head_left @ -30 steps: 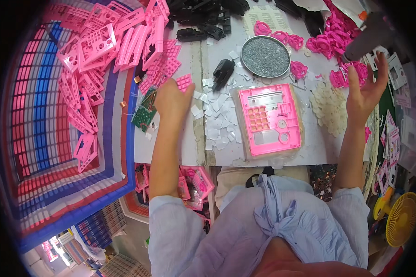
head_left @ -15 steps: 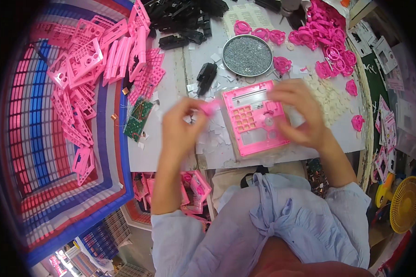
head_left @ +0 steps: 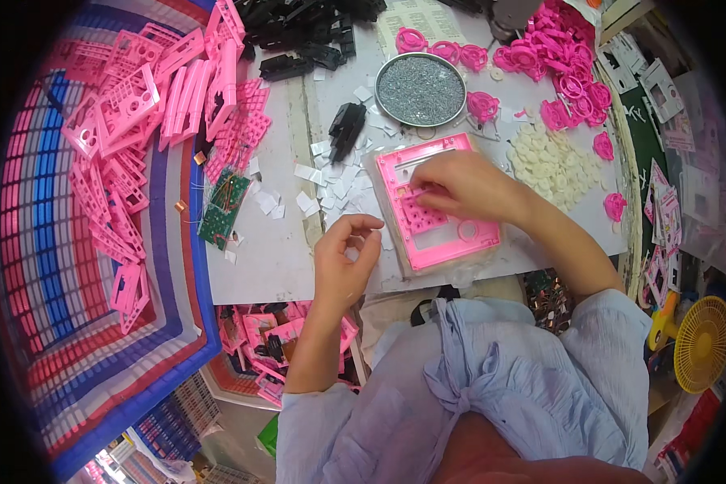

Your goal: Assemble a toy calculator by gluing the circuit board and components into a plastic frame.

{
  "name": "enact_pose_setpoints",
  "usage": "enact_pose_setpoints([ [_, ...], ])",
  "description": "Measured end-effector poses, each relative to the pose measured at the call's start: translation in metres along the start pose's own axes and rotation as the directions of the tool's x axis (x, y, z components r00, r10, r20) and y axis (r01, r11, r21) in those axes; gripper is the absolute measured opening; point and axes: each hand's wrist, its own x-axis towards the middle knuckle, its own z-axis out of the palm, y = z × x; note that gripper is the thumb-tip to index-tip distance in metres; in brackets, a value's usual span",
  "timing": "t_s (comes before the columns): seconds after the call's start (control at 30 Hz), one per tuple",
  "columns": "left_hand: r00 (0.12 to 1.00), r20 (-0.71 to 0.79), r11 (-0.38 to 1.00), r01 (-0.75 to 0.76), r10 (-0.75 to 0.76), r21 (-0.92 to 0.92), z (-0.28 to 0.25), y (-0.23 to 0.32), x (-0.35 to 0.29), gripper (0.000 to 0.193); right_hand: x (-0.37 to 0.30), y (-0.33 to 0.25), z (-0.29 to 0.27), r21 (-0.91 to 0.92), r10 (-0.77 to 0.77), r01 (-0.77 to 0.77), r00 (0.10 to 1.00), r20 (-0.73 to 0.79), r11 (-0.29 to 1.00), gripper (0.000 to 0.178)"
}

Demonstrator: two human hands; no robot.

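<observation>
A pink plastic casing (head_left: pixel 442 256) with rectangular openings lies on a wrapped, film-covered block in front of me. Inside its grid of holes sits a pink button keypad (head_left: pixel 422 216). My right hand (head_left: pixel 468 187) reaches over the casing from the right, its fingers bunched together at the keypad's upper edge; the fingertips are partly hidden. My left hand (head_left: pixel 345 262) hovers just left of the casing, loosely curled, thumb and fingers apart with nothing between them. Scraps of white paper (head_left: pixel 343 184) lie beyond the left hand.
A round tin of small screws (head_left: pixel 420 87) stands behind the casing. White discs (head_left: pixel 552 161) and pink ring-shaped parts (head_left: pixel 569 89) are heaped at right. Black parts (head_left: pixel 347 129), a green circuit board (head_left: pixel 224 208) and a large crate (head_left: pixel 177 323) of pink panels are at left.
The left hand has let go of a blurred pink piece and lowered. My right hand has moved left onto the casing, where the pink keypad now covers the grid. The view has shifted slightly.
</observation>
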Motion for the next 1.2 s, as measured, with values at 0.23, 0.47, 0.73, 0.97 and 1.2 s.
enact_pose_setpoints([
  [0.23,0.997,-0.069,1.000,0.017,-0.017,-0.003,-0.010,-0.009,-0.002,0.011,0.003,0.002,0.019,-0.054,-0.001,-0.008,0.986,-0.169,0.999,0.021],
  [0.47,0.990,-0.140,0.998,0.033,-0.026,0.047,-0.024,-0.015,-0.004,0.009,-0.009,-0.015,0.013,-0.239,-0.050,-0.006,0.972,-0.228,0.971,0.049],
  [0.73,0.706,-0.519,0.596,0.170,0.482,0.785,-0.139,-0.032,0.026,0.035,-0.039,-0.039,0.036,-0.489,-0.060,0.134,0.985,0.164,0.862,0.097],
  [0.97,0.627,-0.776,0.360,0.741,-0.068,0.568,-0.217,-0.043,0.045,0.088,-0.036,-0.050,0.043,-0.538,0.022,0.108,0.973,0.228,0.836,0.105],
  [1.2,0.557,-0.831,0.528,0.709,-0.012,0.468,-0.198,-0.034,0.067,0.076,-0.038,-0.047,0.040,-0.550,-0.007,0.125,0.977,0.211,0.826,0.106],
])
